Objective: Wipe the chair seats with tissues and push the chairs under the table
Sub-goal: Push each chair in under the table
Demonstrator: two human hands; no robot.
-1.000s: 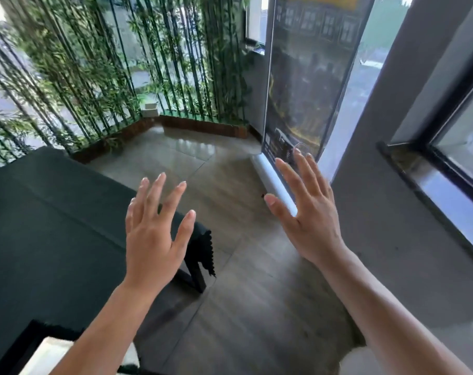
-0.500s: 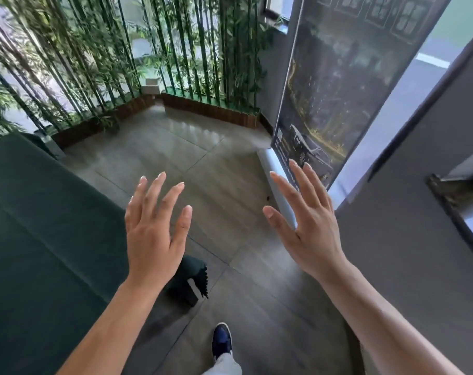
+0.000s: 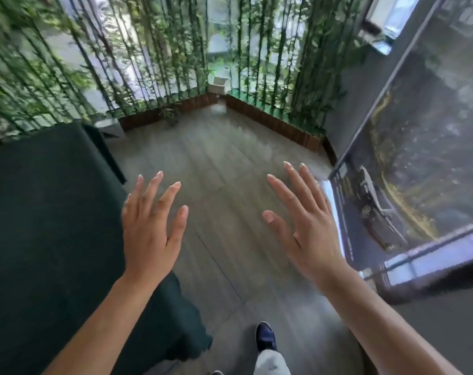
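Note:
A table covered with a dark green cloth (image 3: 48, 212) fills the left side of the view. My left hand (image 3: 151, 226) is raised in the air beside the table's right edge, fingers spread and holding nothing. My right hand (image 3: 305, 228) is raised at the same height over the floor, fingers also spread and empty. No chair and no tissue shows in this view.
Grey tiled floor (image 3: 224, 158) stretches ahead to a low brick planter (image 3: 278, 123) with a bamboo screen. A dark standing banner (image 3: 408, 163) lines the right side. My shoe (image 3: 266, 336) is on the floor below.
The view has swung left and forward along the table's edge. Both hands stay raised and spread. The window sill on the right has left the view.

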